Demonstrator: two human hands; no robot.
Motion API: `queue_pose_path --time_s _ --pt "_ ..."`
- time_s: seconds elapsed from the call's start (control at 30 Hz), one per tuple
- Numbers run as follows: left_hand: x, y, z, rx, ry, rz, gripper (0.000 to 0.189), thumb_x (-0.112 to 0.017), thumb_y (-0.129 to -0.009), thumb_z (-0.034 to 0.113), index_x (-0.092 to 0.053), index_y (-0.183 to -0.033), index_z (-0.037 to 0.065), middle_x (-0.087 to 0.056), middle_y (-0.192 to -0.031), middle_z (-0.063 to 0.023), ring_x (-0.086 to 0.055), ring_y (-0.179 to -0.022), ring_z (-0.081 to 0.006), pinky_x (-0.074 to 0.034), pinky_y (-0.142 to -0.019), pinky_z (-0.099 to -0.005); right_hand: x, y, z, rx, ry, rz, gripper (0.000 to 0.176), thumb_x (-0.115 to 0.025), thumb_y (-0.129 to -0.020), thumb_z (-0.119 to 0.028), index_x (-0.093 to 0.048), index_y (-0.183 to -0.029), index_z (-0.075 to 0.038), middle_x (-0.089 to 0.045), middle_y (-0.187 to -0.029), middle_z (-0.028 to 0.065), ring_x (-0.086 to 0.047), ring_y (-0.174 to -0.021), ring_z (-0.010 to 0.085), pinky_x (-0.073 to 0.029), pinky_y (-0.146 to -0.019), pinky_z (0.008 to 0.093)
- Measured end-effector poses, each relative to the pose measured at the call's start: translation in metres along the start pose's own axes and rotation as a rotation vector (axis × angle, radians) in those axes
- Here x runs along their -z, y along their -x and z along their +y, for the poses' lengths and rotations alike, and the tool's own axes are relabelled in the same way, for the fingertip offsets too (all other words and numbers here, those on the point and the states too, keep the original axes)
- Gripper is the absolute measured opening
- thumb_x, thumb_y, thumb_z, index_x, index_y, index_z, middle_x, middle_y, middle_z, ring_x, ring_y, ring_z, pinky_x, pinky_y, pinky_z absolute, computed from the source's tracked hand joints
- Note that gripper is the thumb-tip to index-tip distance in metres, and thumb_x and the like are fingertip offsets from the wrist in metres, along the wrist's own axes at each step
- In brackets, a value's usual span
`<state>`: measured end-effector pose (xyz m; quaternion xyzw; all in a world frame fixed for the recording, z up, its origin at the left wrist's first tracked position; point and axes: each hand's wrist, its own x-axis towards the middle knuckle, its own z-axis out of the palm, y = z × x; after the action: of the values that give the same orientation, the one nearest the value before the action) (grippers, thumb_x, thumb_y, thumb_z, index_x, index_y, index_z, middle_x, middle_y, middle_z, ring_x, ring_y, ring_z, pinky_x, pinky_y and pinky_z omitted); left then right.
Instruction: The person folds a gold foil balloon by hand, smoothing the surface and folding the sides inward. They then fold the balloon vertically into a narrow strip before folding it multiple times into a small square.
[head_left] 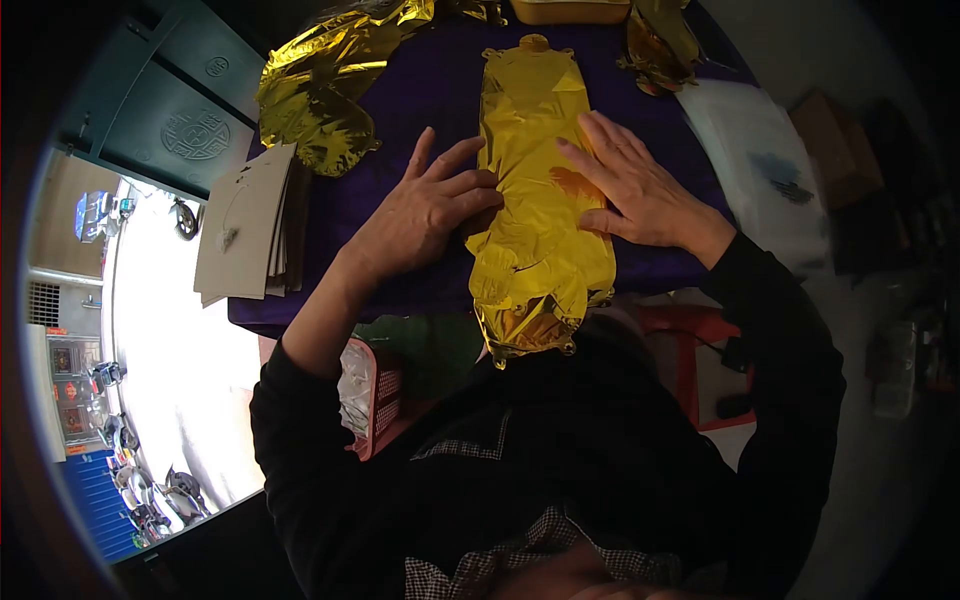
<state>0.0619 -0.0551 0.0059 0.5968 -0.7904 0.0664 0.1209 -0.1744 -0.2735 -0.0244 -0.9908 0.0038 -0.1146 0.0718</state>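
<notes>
A flat gold foil balloon lies lengthwise on a table covered with purple cloth, its near end hanging over the front edge. My left hand rests with spread fingers on the balloon's left edge. My right hand lies flat on its right side, fingers apart. Neither hand grips anything; both press down on the foil.
More crumpled gold foil sits at the far left of the cloth, and another piece at the far right. A stack of grey cards lies on the left edge. A red basket stands below the table. White plastic bags sit to the right.
</notes>
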Motion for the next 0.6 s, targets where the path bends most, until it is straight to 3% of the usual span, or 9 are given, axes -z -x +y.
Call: queue_pose_path --time_s 0.07,0.17,0.2,0.27,0.37,0.4,0.47,0.57,0.6 --pt "-0.003 -0.001 -0.001 -0.003 0.024 0.006 0.029 -0.068 -0.091 0.014 -0.067 -0.12 0.013 -0.064 -0.125 -0.0016 -0.042 -0.144 -0.0295 -0.022 -0.123 -0.0615 0.006 0.008 0.005 0.015 -0.011 0.087 0.077 -0.061 -0.097 -0.035 -0.028 -0.159 -0.003 -0.018 -0.166 0.0246 -0.015 -0.155 0.0398 -0.016 -0.125 0.0505" --pt "-0.009 0.001 -0.003 -0.002 0.099 0.021 0.028 -0.068 -0.091 0.014 -0.067 -0.119 0.011 -0.064 -0.124 -0.0034 -0.047 -0.14 -0.0291 -0.024 -0.123 -0.0584 0.031 0.026 -0.007 0.001 -0.072 0.009 0.078 -0.062 -0.092 -0.023 -0.026 -0.157 0.001 -0.02 -0.165 0.0264 -0.015 -0.155 0.0391 -0.015 -0.126 0.0503" --pt "-0.01 0.001 -0.004 -0.005 0.118 0.027 0.027 -0.068 -0.091 0.014 -0.067 -0.118 0.011 -0.065 -0.123 -0.0037 -0.049 -0.137 -0.0278 -0.025 -0.123 -0.0573 0.035 0.034 -0.01 0.039 -0.102 -0.017 0.085 -0.063 -0.079 -0.012 -0.027 -0.155 0.004 -0.02 -0.165 0.0262 -0.014 -0.156 0.0376 -0.015 -0.127 0.0498" --pt "-0.01 0.0 -0.004 -0.009 0.137 0.035 0.027 -0.068 -0.091 0.013 -0.066 -0.118 0.01 -0.065 -0.122 -0.004 -0.052 -0.135 -0.0266 -0.026 -0.122 -0.0563 0.046 0.044 -0.028 0.047 -0.146 -0.135 0.087 -0.061 -0.075 -0.008 -0.028 -0.155 0.005 -0.021 -0.164 0.0265 -0.014 -0.156 0.0374 -0.015 -0.127 0.0493" --pt "-0.006 -0.002 -0.001 -0.013 0.107 0.035 0.026 -0.069 -0.091 0.014 -0.067 -0.116 0.011 -0.065 -0.12 -0.0034 -0.056 -0.131 -0.0232 -0.025 -0.122 -0.0588 0.037 0.049 -0.051 0.11 -0.098 -0.09 0.103 -0.086 -0.065 -0.022 -0.036 -0.151 0.003 -0.025 -0.162 0.0278 -0.023 -0.153 0.0405 -0.022 -0.124 0.0523" --pt "-0.005 -0.002 0.0 -0.01 0.076 0.031 0.026 -0.069 -0.091 0.014 -0.067 -0.116 0.011 -0.065 -0.12 -0.0031 -0.056 -0.131 -0.0225 -0.024 -0.121 -0.0606 0.03 0.047 -0.057 0.138 -0.037 -0.053 0.114 -0.093 -0.055 -0.03 -0.039 -0.15 0.003 -0.028 -0.161 0.0265 -0.027 -0.152 0.0399 -0.025 -0.123 0.0523" --pt "-0.004 -0.003 0.001 -0.009 0.039 0.028 0.026 -0.07 -0.091 0.015 -0.067 -0.116 0.011 -0.065 -0.12 -0.0027 -0.056 -0.131 -0.0218 -0.023 -0.121 -0.0625 0.016 0.044 -0.065 0.171 -0.009 0.011 0.114 -0.094 -0.053 -0.03 -0.04 -0.149 0.0 -0.028 -0.161 0.026 -0.029 -0.151 0.0396 -0.026 -0.123 0.0519" --pt "-0.005 -0.002 0.0 -0.007 0.021 0.018 0.026 -0.071 -0.09 0.016 -0.067 -0.116 0.012 -0.065 -0.12 -0.0024 -0.056 -0.13 -0.0212 -0.021 -0.12 -0.0655 -0.011 0.036 -0.075 0.254 0.179 0.192 0.071 -0.081 -0.074 -0.021 -0.057 -0.139 -0.006 -0.046 -0.15 0.025 -0.043 -0.142 0.0394 -0.035 -0.119 0.05" --pt "-0.005 -0.002 0.001 -0.001 0.024 0.022 0.026 -0.071 -0.09 0.016 -0.067 -0.116 0.012 -0.065 -0.12 -0.0021 -0.056 -0.13 -0.0211 -0.021 -0.12 -0.0656 -0.01 0.032 -0.083 0.241 0.103 0.25 0.046 -0.071 -0.085 -0.015 -0.064 -0.13 -0.005 -0.059 -0.138 0.0234 -0.053 -0.135 0.0379 -0.04 -0.115 0.0487"
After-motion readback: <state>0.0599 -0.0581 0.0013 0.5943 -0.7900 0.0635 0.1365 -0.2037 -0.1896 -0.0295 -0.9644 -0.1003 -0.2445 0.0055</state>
